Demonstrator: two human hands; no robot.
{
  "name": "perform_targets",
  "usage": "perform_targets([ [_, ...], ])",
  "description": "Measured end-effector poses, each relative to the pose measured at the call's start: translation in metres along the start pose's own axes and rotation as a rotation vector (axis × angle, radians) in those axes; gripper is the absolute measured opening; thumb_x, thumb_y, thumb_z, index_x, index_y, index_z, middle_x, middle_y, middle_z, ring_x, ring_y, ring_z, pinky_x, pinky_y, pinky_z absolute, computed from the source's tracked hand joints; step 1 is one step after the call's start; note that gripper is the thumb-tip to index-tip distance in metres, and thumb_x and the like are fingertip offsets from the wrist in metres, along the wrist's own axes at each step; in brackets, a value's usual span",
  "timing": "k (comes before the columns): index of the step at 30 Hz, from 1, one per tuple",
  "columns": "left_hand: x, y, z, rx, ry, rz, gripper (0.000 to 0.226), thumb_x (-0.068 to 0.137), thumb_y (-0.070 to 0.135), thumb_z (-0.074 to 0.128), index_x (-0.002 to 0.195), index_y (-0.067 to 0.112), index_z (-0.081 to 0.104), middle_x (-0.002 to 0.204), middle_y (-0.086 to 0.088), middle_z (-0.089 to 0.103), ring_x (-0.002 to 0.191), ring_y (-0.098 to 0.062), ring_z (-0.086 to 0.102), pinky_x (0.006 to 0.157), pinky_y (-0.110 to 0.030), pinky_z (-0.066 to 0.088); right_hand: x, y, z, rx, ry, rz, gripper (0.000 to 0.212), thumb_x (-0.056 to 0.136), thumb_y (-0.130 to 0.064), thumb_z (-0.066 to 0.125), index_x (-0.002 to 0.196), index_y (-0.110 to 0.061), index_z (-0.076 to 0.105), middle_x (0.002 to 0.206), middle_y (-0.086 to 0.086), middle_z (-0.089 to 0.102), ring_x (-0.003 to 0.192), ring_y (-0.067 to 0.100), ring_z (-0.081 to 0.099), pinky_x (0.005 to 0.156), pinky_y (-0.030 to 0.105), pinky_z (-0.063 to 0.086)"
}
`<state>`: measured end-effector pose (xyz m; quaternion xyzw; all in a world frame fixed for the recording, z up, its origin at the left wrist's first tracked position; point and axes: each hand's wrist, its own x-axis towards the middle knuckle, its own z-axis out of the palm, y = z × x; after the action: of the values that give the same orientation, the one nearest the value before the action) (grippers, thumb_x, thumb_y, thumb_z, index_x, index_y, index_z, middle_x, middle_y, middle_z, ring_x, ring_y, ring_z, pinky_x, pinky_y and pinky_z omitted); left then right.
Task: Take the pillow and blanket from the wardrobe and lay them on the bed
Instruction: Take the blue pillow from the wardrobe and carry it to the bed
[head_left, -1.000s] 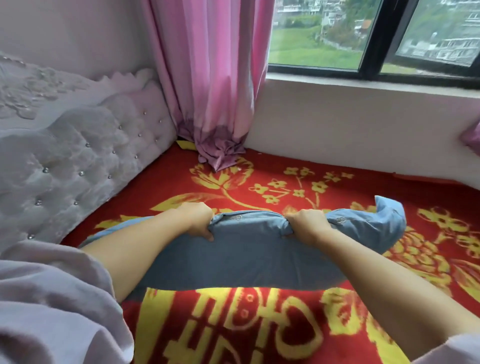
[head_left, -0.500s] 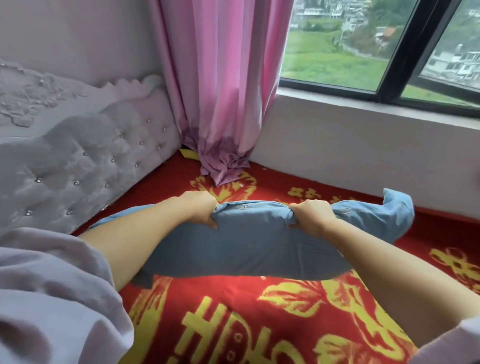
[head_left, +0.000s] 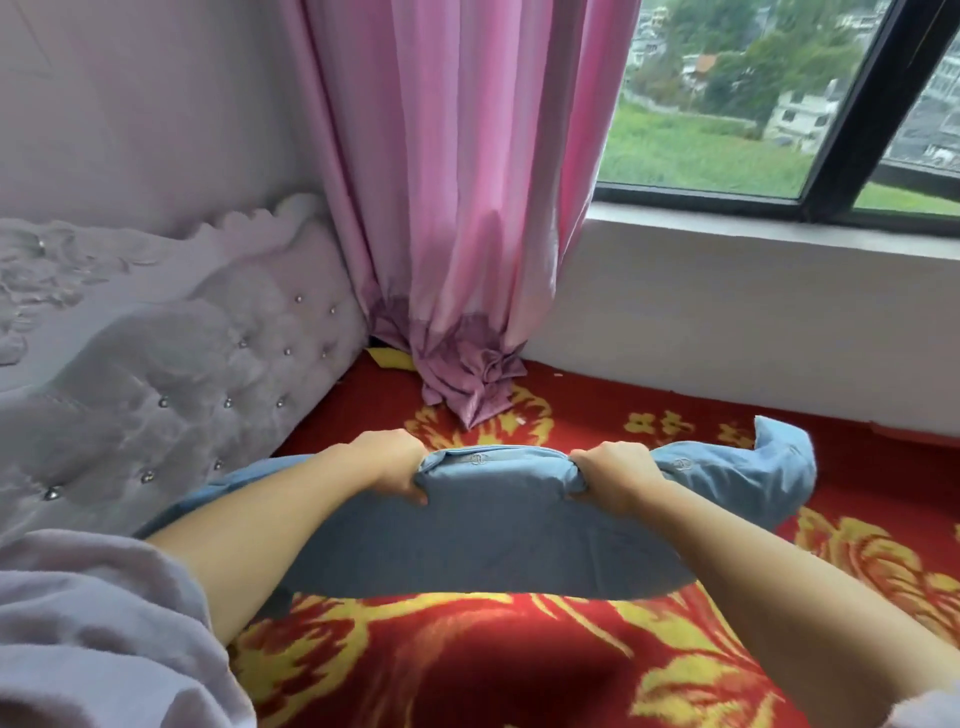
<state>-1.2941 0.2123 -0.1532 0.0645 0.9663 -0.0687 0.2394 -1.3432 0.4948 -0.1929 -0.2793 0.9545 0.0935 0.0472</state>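
Observation:
A blue pillow (head_left: 493, 540) with a buttoned far edge lies across the red bed cover with yellow flowers (head_left: 519, 670). My left hand (head_left: 387, 462) grips the pillow's far edge left of the middle. My right hand (head_left: 615, 475) clenches the same edge right of the middle. The pillow's right corner sticks up past my right hand. Its left end is hidden behind my left forearm. No blanket other than the bed cover shows.
A tufted grey-lilac headboard (head_left: 171, 374) runs along the left. A pink curtain (head_left: 452, 208) hangs in the corner, its bunched end resting on the bed. A white wall (head_left: 727, 322) under the window bounds the far side.
Both hands have carried the pillow farther toward the headboard corner and the curtain. The grip of each hand is the same.

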Motion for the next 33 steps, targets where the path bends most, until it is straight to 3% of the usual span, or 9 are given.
perform_targets([
  [6,0.033,-0.042,-0.002,-0.041,0.029,-0.014,0.041,0.073,0.051,0.068,0.101,0.021,0.066,0.103,-0.003,0.070,0.096,-0.024,0.065,0.070,-0.032,0.049,0.053,-0.005,-0.013,-0.051,0.026,-0.027,0.028,0.086,-0.041,0.052,0.104,-0.021,0.059,0.102,0.005,0.069,0.094,0.031,0.065,0.064,0.031,0.037],
  [14,0.104,0.013,-0.007,-0.147,0.037,0.000,0.040,0.076,0.049,0.067,0.098,0.016,0.065,0.102,-0.006,0.069,0.095,-0.027,0.064,0.067,-0.034,0.047,0.101,0.085,0.008,-0.142,-0.049,-0.095,0.035,0.086,-0.049,0.052,0.108,-0.023,0.056,0.103,0.003,0.069,0.095,0.029,0.064,0.063,0.029,0.036],
  [18,0.139,0.029,0.000,-0.303,-0.020,-0.130,0.040,0.074,0.049,0.067,0.096,0.015,0.066,0.100,-0.007,0.069,0.091,-0.028,0.065,0.062,-0.031,0.044,0.163,0.118,0.019,-0.193,-0.085,-0.225,0.035,0.086,-0.050,0.054,0.109,-0.023,0.055,0.104,0.003,0.068,0.097,0.029,0.064,0.063,0.031,0.036],
  [23,0.146,0.026,-0.004,-0.401,-0.052,-0.259,0.038,0.071,0.050,0.066,0.092,0.018,0.065,0.099,-0.004,0.068,0.086,-0.024,0.063,0.061,-0.030,0.043,0.207,0.124,0.021,-0.222,-0.046,-0.362,0.026,0.087,-0.033,0.054,0.112,-0.024,0.054,0.104,0.002,0.068,0.097,0.027,0.065,0.063,0.031,0.037],
  [30,0.120,-0.018,-0.027,-0.463,-0.016,-0.367,0.039,0.068,0.053,0.069,0.087,0.019,0.066,0.085,-0.001,0.064,0.078,-0.023,0.062,0.060,-0.030,0.045,0.240,0.091,-0.036,-0.255,0.055,-0.453,0.046,0.084,-0.058,0.055,0.115,-0.025,0.056,0.109,0.000,0.068,0.101,0.026,0.064,0.067,0.031,0.040],
  [33,0.107,-0.055,-0.032,-0.497,0.017,-0.378,0.035,0.068,0.052,0.069,0.076,0.019,0.062,0.080,-0.002,0.063,0.080,-0.025,0.064,0.070,-0.038,0.053,0.257,0.062,-0.065,-0.270,0.112,-0.459,0.052,0.082,-0.065,0.053,0.116,-0.025,0.055,0.111,0.001,0.067,0.103,0.026,0.064,0.066,0.031,0.037],
])
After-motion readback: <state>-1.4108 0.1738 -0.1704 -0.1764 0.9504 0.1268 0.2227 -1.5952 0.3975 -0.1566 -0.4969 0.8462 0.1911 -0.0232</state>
